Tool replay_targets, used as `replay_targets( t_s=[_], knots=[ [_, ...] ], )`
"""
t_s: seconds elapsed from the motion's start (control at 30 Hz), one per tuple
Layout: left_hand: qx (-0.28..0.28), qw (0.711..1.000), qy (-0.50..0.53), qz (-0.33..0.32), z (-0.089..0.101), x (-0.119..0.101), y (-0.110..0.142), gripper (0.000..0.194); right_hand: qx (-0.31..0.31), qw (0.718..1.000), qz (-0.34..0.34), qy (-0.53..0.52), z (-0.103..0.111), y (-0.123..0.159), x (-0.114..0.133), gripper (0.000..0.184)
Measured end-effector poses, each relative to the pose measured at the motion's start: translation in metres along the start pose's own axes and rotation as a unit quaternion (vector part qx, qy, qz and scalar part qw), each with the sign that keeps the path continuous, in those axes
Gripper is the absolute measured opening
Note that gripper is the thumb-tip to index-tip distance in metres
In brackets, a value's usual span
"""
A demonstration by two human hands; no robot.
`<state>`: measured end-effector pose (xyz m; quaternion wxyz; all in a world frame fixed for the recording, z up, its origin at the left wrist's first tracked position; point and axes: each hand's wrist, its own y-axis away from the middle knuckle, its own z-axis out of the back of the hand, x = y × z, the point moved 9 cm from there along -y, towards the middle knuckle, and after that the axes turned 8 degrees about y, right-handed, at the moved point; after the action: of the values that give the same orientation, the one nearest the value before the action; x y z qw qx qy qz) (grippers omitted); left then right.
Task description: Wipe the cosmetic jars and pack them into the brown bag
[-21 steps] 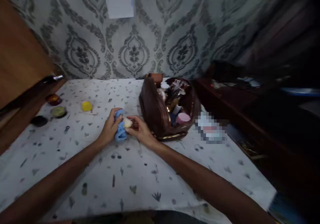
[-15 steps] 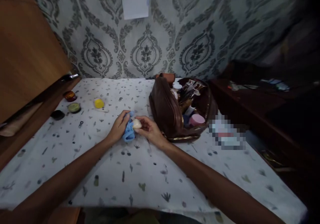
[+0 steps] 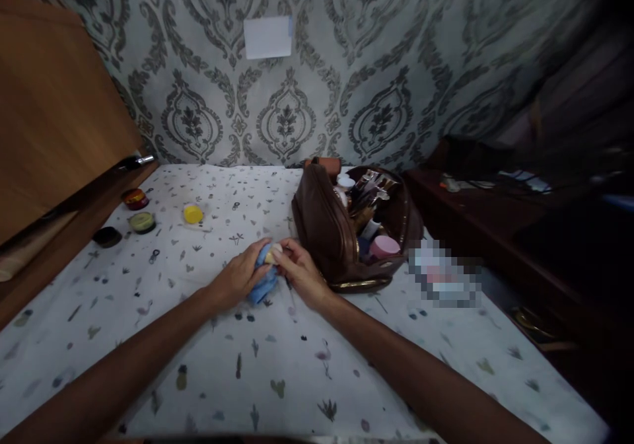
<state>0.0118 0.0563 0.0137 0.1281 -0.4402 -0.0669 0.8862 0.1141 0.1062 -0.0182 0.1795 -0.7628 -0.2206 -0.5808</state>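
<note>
Over the middle of the table, my left hand (image 3: 238, 277) is closed on a crumpled light-blue cloth (image 3: 264, 289). Between the fingers of my right hand (image 3: 306, 277) is a small, rounded cream-coloured piece (image 3: 273, 254), pressed against the cloth. What exactly it is cannot be made out, as the fingers cover much of it. Just right of my right hand stands an open brown toiletry bag (image 3: 321, 229). It holds several brushes, white-capped containers and a pink-lidded jar (image 3: 385, 246).
At the left lie a yellow lid (image 3: 193, 215), an open jar with greenish contents (image 3: 142, 222), a dark lid (image 3: 107, 236) and a red jar (image 3: 135, 199). A wooden panel (image 3: 59, 113) borders the left side. A blurred-out item (image 3: 443, 275) lies right of the bag.
The view has tilted slightly upward. My hands have come closer together, with the cloth now gathered more tightly against the cream-coloured piece and more of it covered by fingers.
</note>
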Motion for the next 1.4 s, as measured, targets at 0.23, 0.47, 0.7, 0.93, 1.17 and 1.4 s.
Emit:
replay_targets(
  t_s=[0.23,0.47,0.7,0.93,1.17,1.4],
  knots=[
    [-0.015,0.998,-0.029,0.055,0.001,0.011,0.001,0.049,0.016,1.000,-0.001,0.021,-0.001,0.001,0.003,0.056],
    [-0.016,0.998,-0.004,0.066,0.001,0.012,-0.003,0.036,0.020,1.000,-0.015,-0.019,-0.001,0.002,0.001,0.060],
    [-0.029,0.997,0.039,0.061,0.003,0.014,-0.005,0.037,0.029,0.999,-0.017,-0.032,-0.002,0.000,-0.001,0.064],
    [-0.036,0.999,-0.010,0.003,-0.002,0.020,0.001,0.077,0.011,0.999,-0.020,-0.048,0.001,0.001,-0.002,0.056],
    [-0.027,0.996,-0.054,-0.065,-0.006,0.010,0.006,0.062,0.024,0.998,-0.017,-0.053,0.002,0.000,-0.005,0.063],
    [-0.097,0.993,-0.045,0.042,0.026,0.001,-0.002,0.047,0.011,0.999,-0.019,-0.035,0.003,0.001,-0.003,0.062]
  ],
)
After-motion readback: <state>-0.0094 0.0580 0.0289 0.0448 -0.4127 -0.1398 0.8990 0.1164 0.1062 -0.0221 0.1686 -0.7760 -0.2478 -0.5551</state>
